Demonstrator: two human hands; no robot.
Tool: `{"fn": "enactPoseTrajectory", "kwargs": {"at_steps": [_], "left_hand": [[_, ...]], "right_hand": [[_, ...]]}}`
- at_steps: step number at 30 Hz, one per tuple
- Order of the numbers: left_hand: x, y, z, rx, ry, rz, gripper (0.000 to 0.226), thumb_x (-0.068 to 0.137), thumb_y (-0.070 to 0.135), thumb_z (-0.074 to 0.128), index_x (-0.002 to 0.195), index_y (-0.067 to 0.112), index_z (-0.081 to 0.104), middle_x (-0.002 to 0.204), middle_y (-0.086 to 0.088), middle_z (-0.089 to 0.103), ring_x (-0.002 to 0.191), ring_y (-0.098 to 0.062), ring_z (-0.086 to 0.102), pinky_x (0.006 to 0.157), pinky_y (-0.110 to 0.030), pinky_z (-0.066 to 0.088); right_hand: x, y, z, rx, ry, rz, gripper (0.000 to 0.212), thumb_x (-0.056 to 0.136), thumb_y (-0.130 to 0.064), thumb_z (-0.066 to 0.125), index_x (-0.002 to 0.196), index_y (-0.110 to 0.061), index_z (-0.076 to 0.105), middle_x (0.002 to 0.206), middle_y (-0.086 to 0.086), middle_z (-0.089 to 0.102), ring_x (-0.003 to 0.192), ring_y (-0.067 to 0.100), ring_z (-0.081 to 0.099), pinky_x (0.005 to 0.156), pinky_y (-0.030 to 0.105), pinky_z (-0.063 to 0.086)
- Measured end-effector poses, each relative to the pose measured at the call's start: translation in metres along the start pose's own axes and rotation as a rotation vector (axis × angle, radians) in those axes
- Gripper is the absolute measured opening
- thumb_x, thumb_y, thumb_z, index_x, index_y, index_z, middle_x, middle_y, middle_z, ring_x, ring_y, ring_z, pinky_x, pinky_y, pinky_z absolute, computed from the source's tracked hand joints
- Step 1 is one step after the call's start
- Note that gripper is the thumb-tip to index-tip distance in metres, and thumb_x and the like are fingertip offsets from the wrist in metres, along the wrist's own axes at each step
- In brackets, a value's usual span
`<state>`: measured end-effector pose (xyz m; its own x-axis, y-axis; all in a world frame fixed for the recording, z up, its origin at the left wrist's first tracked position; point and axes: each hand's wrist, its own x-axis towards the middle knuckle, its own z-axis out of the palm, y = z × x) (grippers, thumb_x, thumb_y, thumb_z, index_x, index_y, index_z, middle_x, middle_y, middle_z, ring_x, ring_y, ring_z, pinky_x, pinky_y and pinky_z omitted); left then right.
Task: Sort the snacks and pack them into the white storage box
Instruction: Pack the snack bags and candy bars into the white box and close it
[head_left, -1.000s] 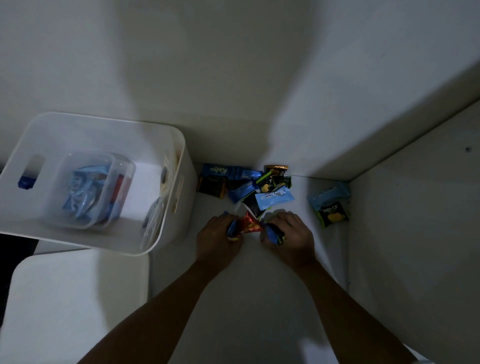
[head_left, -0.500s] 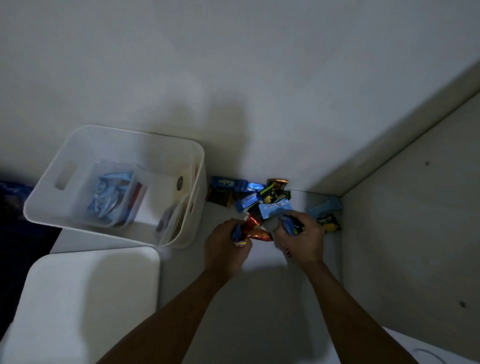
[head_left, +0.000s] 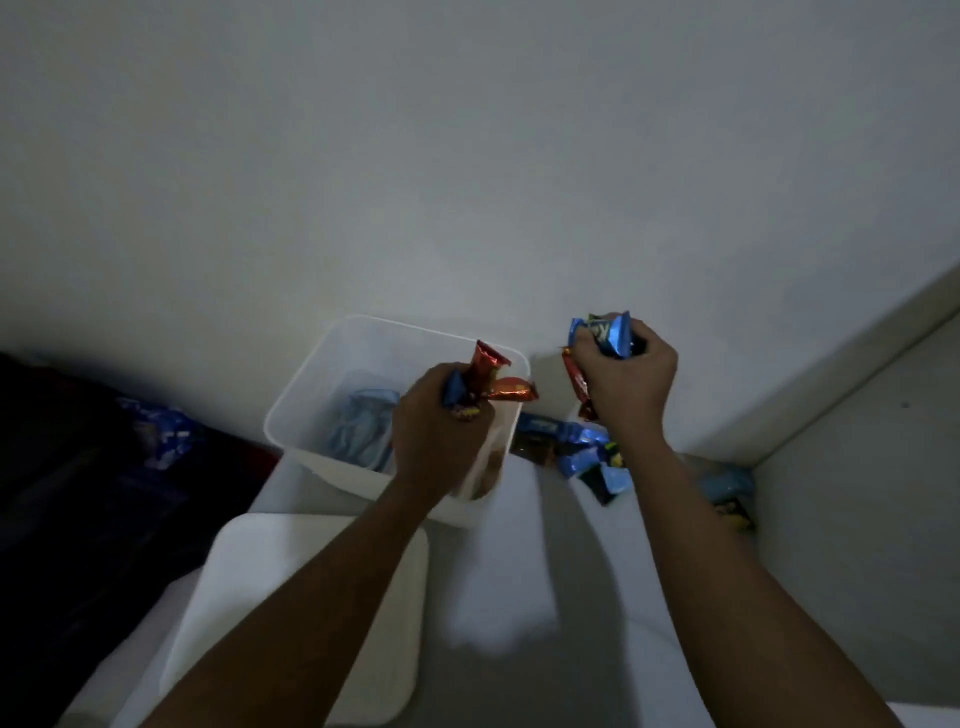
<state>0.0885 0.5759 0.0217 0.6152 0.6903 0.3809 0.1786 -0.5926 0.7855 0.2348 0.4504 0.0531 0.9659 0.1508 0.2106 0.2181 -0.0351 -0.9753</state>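
Snacks (head_left: 576, 449) sit heaped on desk (head_left: 498, 530), just right of white storage box (head_left: 317, 384). Both hands up off heap since a second ago. Left hand (head_left: 436, 431) clenches red packets (head_left: 488, 374) over box. Right hand (head_left: 623, 379) grips blue packets (head_left: 605, 335) beside it. Drop-in looks next.

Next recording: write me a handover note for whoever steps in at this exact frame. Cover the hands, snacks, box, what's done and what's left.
Left hand: grips red and blue snack packets, held over the white storage box.
Right hand: grips a blue-packet handful plus a red packet, to the right of the box, above the loose pile.
Done: pale blue packets lie inside the box, apparently in a clear inner tub.
Left: drop both handfuls in, then pack the loose pile by the wall and the corner packets, which are not yet packed.
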Motion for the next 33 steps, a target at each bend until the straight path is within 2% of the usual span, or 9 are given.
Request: {"fn": "enactPoseTrajectory", "kwargs": {"at_steps": [3, 7, 10, 13, 20, 22, 24, 28, 33], "left_hand": [[0.017, -0.025, -0.040, 0.226, -0.112, -0.020, 0.023, 0.071, 0.014, 0.074, 0.077, 0.025, 0.055, 0.064, 0.014, 0.053, 0.059, 0.002, 0.048, 0.062, -0.014, 0.041], [0.035, -0.065, -0.062, 0.517, -0.434, -0.045, 0.023, 0.077, 0.038, 0.072, 0.071, 0.025, 0.054, 0.062, 0.011, 0.059, 0.060, -0.006, 0.057, 0.067, -0.029, 0.054], [0.040, -0.079, -0.065, 0.564, -0.594, -0.057, 0.021, 0.079, 0.040, 0.071, 0.073, 0.026, 0.057, 0.070, 0.007, 0.063, 0.066, -0.010, 0.061, 0.071, -0.028, 0.054], [0.041, -0.089, -0.061, 0.595, -0.647, -0.048, 0.014, 0.082, 0.033, 0.070, 0.080, 0.022, 0.061, 0.073, 0.004, 0.064, 0.070, -0.011, 0.064, 0.071, -0.026, 0.054], [0.044, -0.115, -0.038, 0.608, -0.760, -0.156, 0.030, 0.077, 0.028, 0.076, 0.100, 0.012, 0.066, 0.085, -0.001, 0.064, 0.080, -0.015, 0.064, 0.081, -0.032, 0.057], [0.043, -0.118, -0.034, 0.598, -0.793, -0.167, 0.038, 0.076, 0.033, 0.076, 0.105, 0.014, 0.061, 0.091, -0.001, 0.061, 0.086, -0.016, 0.061, 0.084, -0.031, 0.053], [0.043, -0.122, -0.028, 0.517, -0.831, -0.194, 0.055, 0.071, 0.043, 0.080, 0.114, 0.015, 0.060, 0.102, -0.002, 0.065, 0.094, -0.018, 0.062, 0.088, -0.030, 0.051], [0.047, -0.120, -0.022, 0.416, -0.876, -0.244, 0.062, 0.063, 0.062, 0.079, 0.105, 0.019, 0.064, 0.101, 0.000, 0.071, 0.085, -0.014, 0.064, 0.078, -0.025, 0.051], [0.045, -0.108, -0.020, 0.392, -0.833, -0.237, 0.066, 0.068, 0.060, 0.078, 0.115, 0.017, 0.061, 0.108, 0.000, 0.068, 0.092, -0.014, 0.060, 0.079, -0.025, 0.044]], "right_hand": [[-0.011, -0.010, 0.058, -0.012, -0.035, 0.094, 0.032, 0.074, -0.019, 0.078, 0.054, -0.021, 0.054, 0.045, -0.014, 0.048, 0.046, -0.002, 0.041, 0.050, 0.018, 0.039], [-0.025, -0.001, 0.122, -0.057, -0.131, 0.326, 0.030, 0.064, -0.032, 0.077, 0.050, -0.017, 0.054, 0.045, -0.005, 0.052, 0.046, 0.012, 0.047, 0.047, 0.033, 0.043], [-0.026, 0.023, 0.155, 0.038, -0.165, 0.581, 0.031, 0.054, -0.038, 0.078, 0.066, -0.011, 0.068, 0.066, 0.011, 0.071, 0.061, 0.022, 0.066, 0.059, 0.046, 0.058], [-0.030, 0.047, 0.173, 0.141, -0.136, 0.794, 0.048, 0.051, -0.038, 0.080, 0.085, -0.007, 0.071, 0.080, 0.011, 0.075, 0.076, 0.027, 0.073, 0.075, 0.050, 0.062], [-0.037, 0.056, 0.187, 0.039, -0.004, 0.747, 0.018, 0.081, -0.027, 0.073, 0.079, -0.010, 0.066, 0.079, 0.009, 0.071, 0.077, 0.026, 0.070, 0.073, 0.042, 0.061], [-0.036, 0.062, 0.189, 0.019, 0.001, 0.687, 0.018, 0.087, -0.025, 0.069, 0.075, -0.013, 0.061, 0.073, 0.004, 0.065, 0.072, 0.022, 0.065, 0.066, 0.034, 0.056], [-0.035, 0.065, 0.189, -0.008, -0.014, 0.639, 0.016, 0.090, -0.025, 0.067, 0.082, -0.014, 0.060, 0.074, 0.002, 0.062, 0.075, 0.022, 0.063, 0.071, 0.037, 0.055], [-0.033, 0.067, 0.184, -0.062, -0.089, 0.626, 0.042, 0.085, -0.045, 0.068, 0.110, -0.012, 0.062, 0.096, 0.005, 0.066, 0.087, 0.020, 0.061, 0.086, 0.040, 0.054], [-0.029, 0.060, 0.168, -0.015, -0.086, 0.626, 0.038, 0.090, -0.054, 0.058, 0.069, -0.022, 0.056, 0.066, 0.000, 0.059, 0.060, 0.019, 0.053, 0.063, 0.037, 0.045]]}}
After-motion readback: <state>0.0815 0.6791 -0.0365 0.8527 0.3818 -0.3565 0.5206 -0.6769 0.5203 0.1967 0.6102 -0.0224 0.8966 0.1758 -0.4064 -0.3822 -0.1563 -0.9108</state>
